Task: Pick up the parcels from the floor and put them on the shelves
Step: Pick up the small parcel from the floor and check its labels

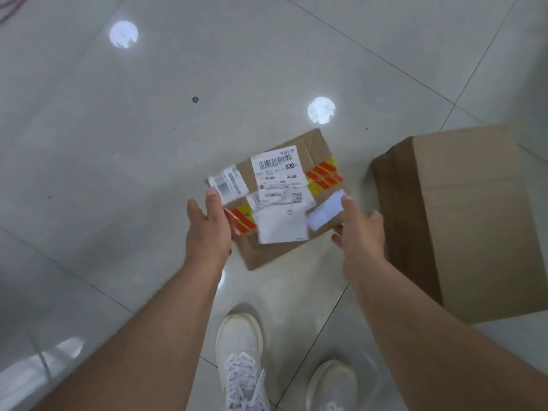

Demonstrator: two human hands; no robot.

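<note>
both bare arms reach forward and down. the left hand [207, 229] and right hand [360, 232] are half open, palms facing each other, fingers curled.

The glossy grey tiled floor [124, 149] carries a large cardboard box [462, 221] and two white sneakers [241, 360].
</note>
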